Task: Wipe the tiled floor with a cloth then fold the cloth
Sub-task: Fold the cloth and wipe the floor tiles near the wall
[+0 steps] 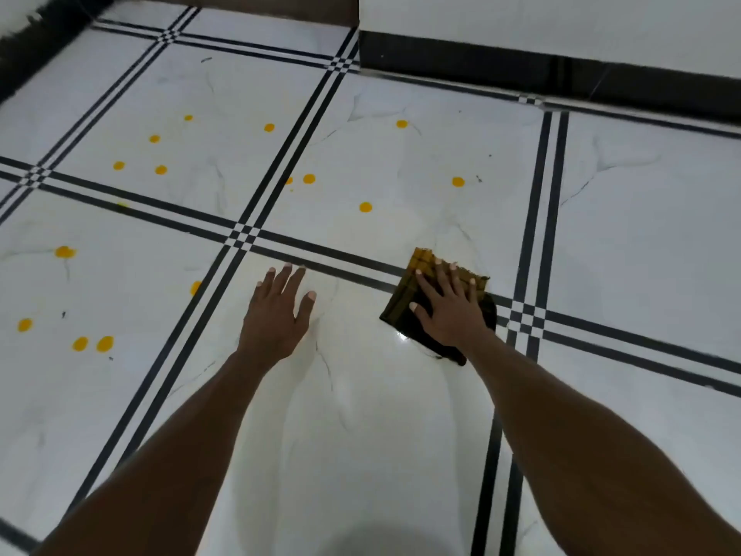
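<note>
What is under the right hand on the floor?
The right hand presses flat on a folded, yellow-brown checked cloth lying on the white tiled floor. Whether any yellow spot lies beneath the cloth is hidden.

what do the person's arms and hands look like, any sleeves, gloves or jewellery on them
Both forearms are bare as far as the frame shows, with no sleeves in view. The left hand and right hand wear no gloves, and no rings, watch or bracelet show. The fingernails are short and look unpainted.
</note>
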Demonstrator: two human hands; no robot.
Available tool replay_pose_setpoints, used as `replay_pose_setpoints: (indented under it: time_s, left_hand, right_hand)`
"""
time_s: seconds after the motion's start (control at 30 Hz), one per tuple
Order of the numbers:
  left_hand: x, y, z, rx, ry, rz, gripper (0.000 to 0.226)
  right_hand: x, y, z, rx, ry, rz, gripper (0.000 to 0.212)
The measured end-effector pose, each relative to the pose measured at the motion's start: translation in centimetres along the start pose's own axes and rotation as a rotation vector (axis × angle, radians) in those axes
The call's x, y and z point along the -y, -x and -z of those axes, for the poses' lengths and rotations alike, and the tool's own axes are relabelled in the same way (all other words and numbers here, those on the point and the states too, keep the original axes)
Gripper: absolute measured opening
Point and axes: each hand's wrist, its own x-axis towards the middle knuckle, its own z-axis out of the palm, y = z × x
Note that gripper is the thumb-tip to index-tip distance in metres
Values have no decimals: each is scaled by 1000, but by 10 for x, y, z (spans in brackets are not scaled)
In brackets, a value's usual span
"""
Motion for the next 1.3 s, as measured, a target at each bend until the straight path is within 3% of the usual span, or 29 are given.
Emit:
replay_pose_setpoints:
  time_s: [0.3,0.47,0.63,0.73,0.87,1.0,1.13,1.2,1.3]
  left_hand:
    - [21,-91,-42,-55,-47,-63,62]
    - [18,-122,-36,7,-20,-67,65]
    - [32,-146,-16,53,-2,-39,70]
    - [32,-156,-16,54,-18,-37,64]
    - [47,-176,-30,-68,-50,16,62]
    - [74,-182,-38,-189,-70,96,62]
    - [86,-178,-54,-242,-111,66,60]
    - [87,-184,-56,-257,-105,78,59]
    - [89,-180,-55,-269,-110,90,59]
  right_hand:
    - [10,-69,-18,-298,40,39,69]
    - [6,-90,-7,-255,38,50,72]
    - [35,-118,20,9,-8,-43,77]
    - [41,-138,22,-63,21,8,81]
    - [51,-171,11,-279,99,93,69]
    - [69,-250,24,-327,131,224,66]
    - [117,-339,40,-351,43,174,73]
    - [150,-351,39,-267,58,306,75]
    - [148,-329,26,-180,221,766,62]
